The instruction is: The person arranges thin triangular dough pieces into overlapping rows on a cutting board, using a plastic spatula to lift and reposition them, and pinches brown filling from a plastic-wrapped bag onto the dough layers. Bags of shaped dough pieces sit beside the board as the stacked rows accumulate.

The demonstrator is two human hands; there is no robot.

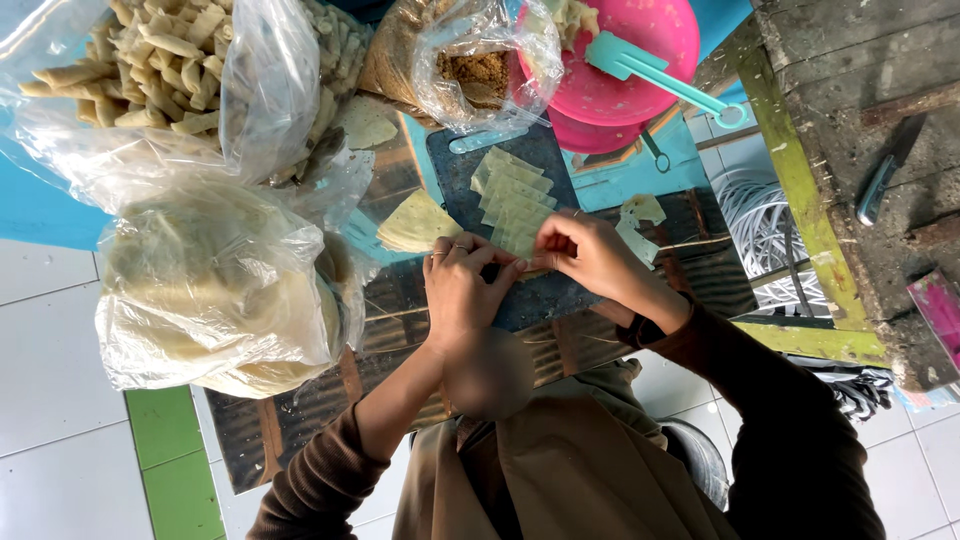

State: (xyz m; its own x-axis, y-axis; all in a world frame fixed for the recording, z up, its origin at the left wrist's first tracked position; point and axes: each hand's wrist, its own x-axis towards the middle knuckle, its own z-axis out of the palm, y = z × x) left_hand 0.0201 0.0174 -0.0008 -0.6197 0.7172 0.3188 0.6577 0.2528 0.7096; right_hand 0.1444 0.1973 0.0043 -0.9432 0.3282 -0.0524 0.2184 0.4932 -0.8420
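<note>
My left hand [462, 285] and right hand [590, 255] pinch one thin, pale yellow-green dough wrapper [520, 243] between fingers; I judge it light, limp, tearable, best gripped at its edges.

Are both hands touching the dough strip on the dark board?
Touching. In the head view, the left hand and right hand pinch the ends of the pale dough strip over the dark board.

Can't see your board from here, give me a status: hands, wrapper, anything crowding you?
Left hand and right hand both pinching one dough wrapper on the dark board. Cut wrappers lined up beyond. Plastic bags crowd the left.
</note>
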